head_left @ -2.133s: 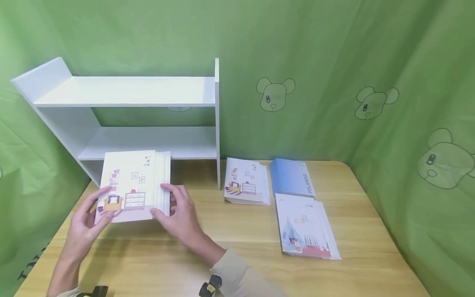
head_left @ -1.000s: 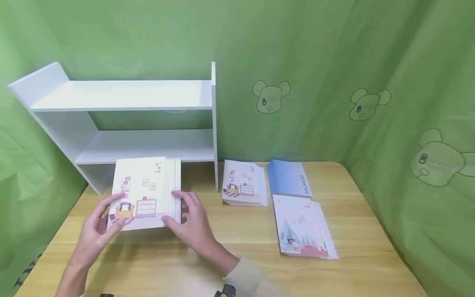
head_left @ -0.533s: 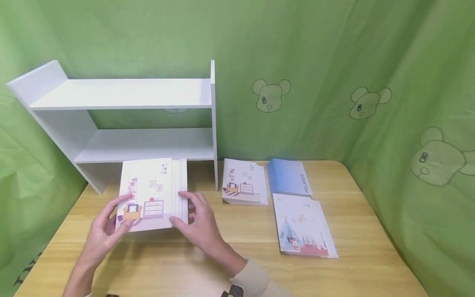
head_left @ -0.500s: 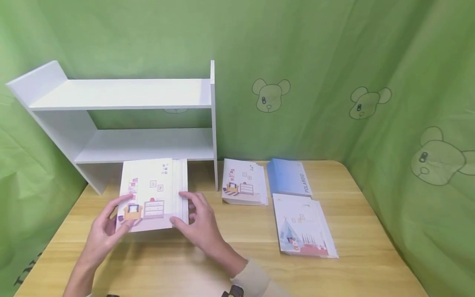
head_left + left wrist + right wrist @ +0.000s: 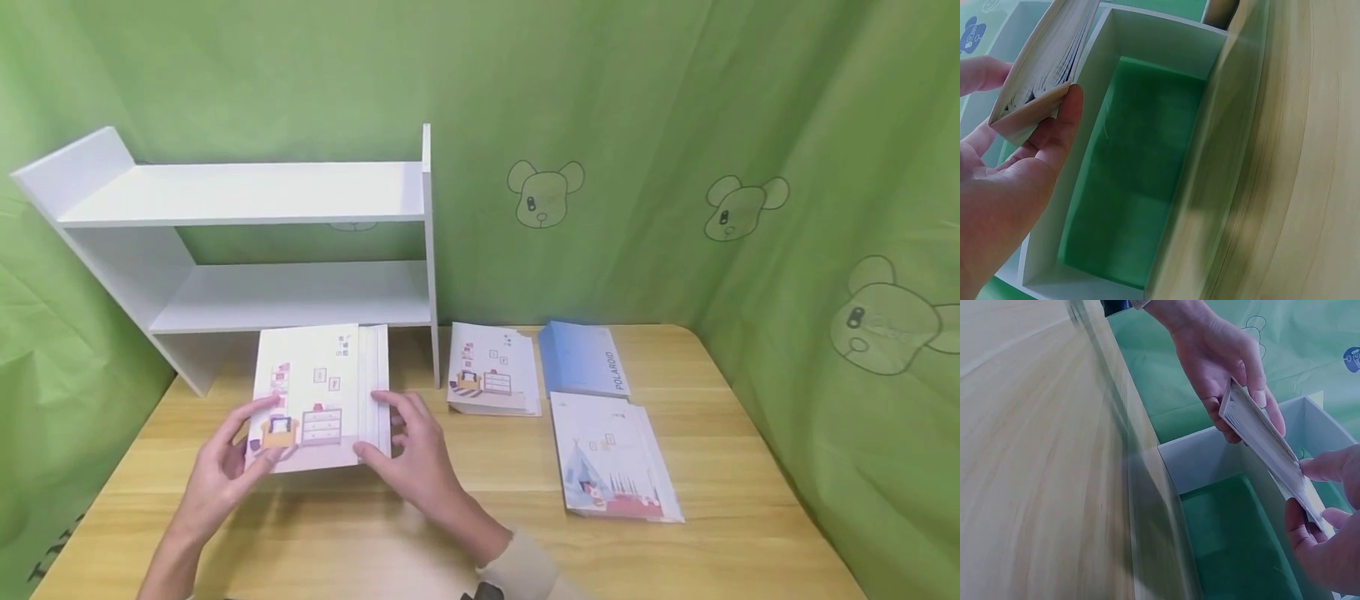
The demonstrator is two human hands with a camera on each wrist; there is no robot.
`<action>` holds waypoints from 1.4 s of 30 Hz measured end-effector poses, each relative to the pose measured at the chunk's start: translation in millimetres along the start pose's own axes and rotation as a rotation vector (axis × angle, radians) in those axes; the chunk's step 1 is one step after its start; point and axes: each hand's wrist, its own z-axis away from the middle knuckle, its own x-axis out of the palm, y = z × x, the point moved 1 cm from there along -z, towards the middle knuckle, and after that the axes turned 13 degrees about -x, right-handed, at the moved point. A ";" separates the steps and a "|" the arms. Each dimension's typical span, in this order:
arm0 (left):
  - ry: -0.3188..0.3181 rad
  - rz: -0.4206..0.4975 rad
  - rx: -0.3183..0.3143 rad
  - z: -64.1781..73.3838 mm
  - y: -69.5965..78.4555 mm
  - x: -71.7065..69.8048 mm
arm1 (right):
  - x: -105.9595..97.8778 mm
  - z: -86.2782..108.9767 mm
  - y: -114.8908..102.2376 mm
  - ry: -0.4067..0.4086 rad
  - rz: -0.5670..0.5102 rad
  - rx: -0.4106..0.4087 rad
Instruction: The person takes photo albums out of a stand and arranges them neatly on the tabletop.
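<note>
Both hands hold a white photo album [image 5: 307,396] whose cover shows a yellow armchair and a chest of drawers. My left hand [image 5: 219,475] grips its left edge, thumb and forefinger on the cover. At the right edge my right hand [image 5: 416,442] pinches it, thumb near the lower corner. In the left wrist view the album [image 5: 1047,59] shows its thick page block, with fingers of the left hand [image 5: 1016,181] under it. The right wrist view has the album [image 5: 1263,434] tilted between both hands, in front of the shelf.
A white two-tier shelf [image 5: 292,292] stands behind the held album. To its right on the wooden table [image 5: 720,517] lie a matching album [image 5: 487,392], a blue POLAROID album [image 5: 581,358] and an album with a tent picture [image 5: 611,458]. A green curtain [image 5: 637,108] hangs behind.
Both hands have carried the album rightward in front of the shelf, keeping their grip. The shelf and the other albums stay in place, apart from a slight shift of the head view.
</note>
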 end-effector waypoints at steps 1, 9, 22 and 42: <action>-0.003 -0.003 0.001 0.3 0.0 0.3 | -0.4 0.8 -0.2 0.000 -0.003 -0.002; -0.020 -0.009 -0.036 0.9 -1.3 6.6 | -6.6 7.0 1.3 -0.007 0.003 0.030; -0.075 0.017 -0.031 0.1 -5.9 18.2 | -21.3 16.3 3.4 -0.011 0.032 0.015; -0.104 0.011 -0.045 -6.7 -12.5 38.4 | -39.6 27.2 14.5 -0.006 0.044 0.064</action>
